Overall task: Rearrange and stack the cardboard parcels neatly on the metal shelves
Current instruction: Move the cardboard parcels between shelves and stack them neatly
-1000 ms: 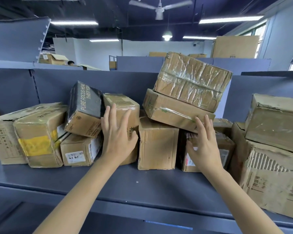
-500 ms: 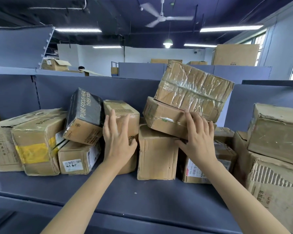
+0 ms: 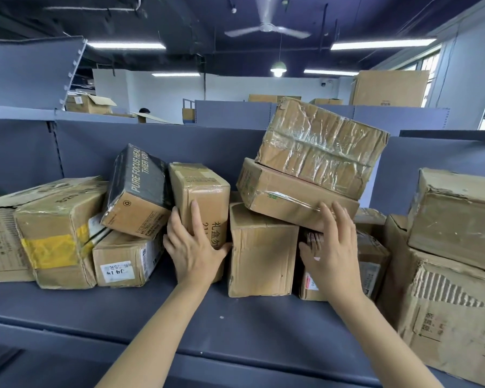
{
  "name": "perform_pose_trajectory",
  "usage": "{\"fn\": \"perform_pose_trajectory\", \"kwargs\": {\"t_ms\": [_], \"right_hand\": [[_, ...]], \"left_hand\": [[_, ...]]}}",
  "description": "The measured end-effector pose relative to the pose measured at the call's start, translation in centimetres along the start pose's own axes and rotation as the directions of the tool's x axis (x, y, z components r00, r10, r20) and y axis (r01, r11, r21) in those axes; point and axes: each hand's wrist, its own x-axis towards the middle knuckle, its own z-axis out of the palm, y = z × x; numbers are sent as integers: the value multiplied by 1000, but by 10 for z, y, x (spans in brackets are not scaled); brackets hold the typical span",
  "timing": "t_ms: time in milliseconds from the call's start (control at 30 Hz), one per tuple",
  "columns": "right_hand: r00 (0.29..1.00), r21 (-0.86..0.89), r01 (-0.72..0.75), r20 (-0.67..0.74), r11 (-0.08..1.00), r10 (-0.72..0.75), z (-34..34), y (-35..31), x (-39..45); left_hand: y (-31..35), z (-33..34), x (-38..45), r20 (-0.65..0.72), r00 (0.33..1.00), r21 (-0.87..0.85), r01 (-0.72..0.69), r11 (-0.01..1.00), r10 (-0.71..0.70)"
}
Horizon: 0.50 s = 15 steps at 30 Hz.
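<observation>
W/ long axis L-R, tilted flat parcel (image 3: 286,200) is pressed on its near face by flat R hand (image 3: 332,253); upright parcel (image 3: 200,197) is gripped by L hand (image 3: 193,249).

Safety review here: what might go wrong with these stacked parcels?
The taped parcel sits tilted on the slanted flat box the right hand touches; shifting that box may slide it off. The black box leans on the upright box the left hand grips; pulling that may topple it.
</observation>
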Motion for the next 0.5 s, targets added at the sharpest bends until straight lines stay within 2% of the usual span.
{"fn": "perform_pose_trajectory", "kwargs": {"t_ms": [200,400,500], "right_hand": [[994,162,-106,-11,981,109,4,-2,-47],[997,248,-58,-33,967,68,9,-24,-63],[997,323,-68,45,944,56,17,-39,-73]], "left_hand": [[4,-10,1,-25,1000,-100,12,995,-15],[2,-52,-5,-103,994,-402,-9,916,-35],[0,-74,-18,-99,994,-516,-17,856,-40]]}}
